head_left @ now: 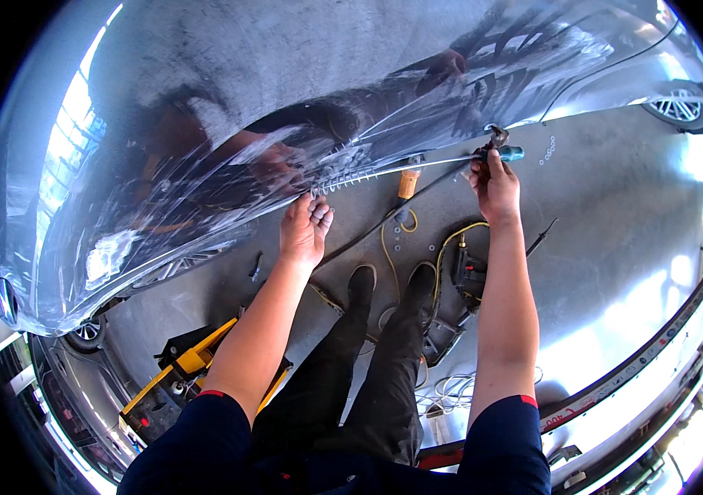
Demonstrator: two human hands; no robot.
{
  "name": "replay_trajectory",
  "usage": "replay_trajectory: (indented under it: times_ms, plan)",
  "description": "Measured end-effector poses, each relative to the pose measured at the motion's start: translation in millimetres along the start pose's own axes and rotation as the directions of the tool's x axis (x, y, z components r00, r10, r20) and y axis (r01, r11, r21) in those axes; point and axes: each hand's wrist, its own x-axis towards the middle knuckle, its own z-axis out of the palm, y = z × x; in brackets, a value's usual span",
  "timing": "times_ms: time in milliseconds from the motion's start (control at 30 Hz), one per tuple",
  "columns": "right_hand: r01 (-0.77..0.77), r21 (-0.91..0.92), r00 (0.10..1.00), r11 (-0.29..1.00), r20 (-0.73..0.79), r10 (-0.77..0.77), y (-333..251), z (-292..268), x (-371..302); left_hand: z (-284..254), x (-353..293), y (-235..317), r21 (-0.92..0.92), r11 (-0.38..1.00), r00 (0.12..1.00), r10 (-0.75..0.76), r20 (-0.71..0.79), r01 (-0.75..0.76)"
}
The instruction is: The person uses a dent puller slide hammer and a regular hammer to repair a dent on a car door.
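A grey car side panel (252, 58), scuffed and smeared with pale marks, fills the upper half of the head view. Along its lower part a row of small metal rings (343, 180) stands off the surface. A thin metal rod (425, 161) runs through or along them to a teal handle (513, 153) at the right. My right hand (498, 194) is closed round this handle, next to a dark metal piece (496, 136). At the leftmost rings, my left hand (306, 231) is closed with its fingertips pinched; what lies between them is hidden.
Below the panel stands an orange-brown handle (407, 183), with a black cable (359, 238) and yellow hose (384, 247) nearby. A black power tool (468, 272) lies by my feet. Yellow-black equipment (195, 359) sits at left, coiled cables (454, 392) behind my legs, loose rings (549, 150) on the floor.
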Motion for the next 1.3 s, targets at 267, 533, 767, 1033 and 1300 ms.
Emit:
replay_trajectory:
  times_ms: [267,533,767,1033,1300]
  plan:
    - [-0.046,0.047,0.999,0.998,-0.024,0.047,-1,20,-14,9,-7,0,-0.185,0.978,0.992,-0.085,0.089,0.101]
    - [0.050,0.017,0.997,0.999,-0.061,-0.049,11,18,-5,10,7,-17,-0.237,0.966,0.983,-0.058,0.173,0.099]
    - [0.079,0.181,0.997,0.980,-0.021,-0.077,16,21,-8,4,8,-17,-0.201,0.973,0.982,-0.079,0.173,0.113]
    - [0.089,0.289,0.996,0.953,-0.050,-0.078,17,24,-9,8,8,-14,-0.185,0.972,0.979,-0.113,0.168,0.144]
    - [0.201,0.183,0.935,0.963,-0.330,-0.132,9,23,-3,15,7,-19,-0.141,0.976,0.975,-0.141,0.171,0.166]
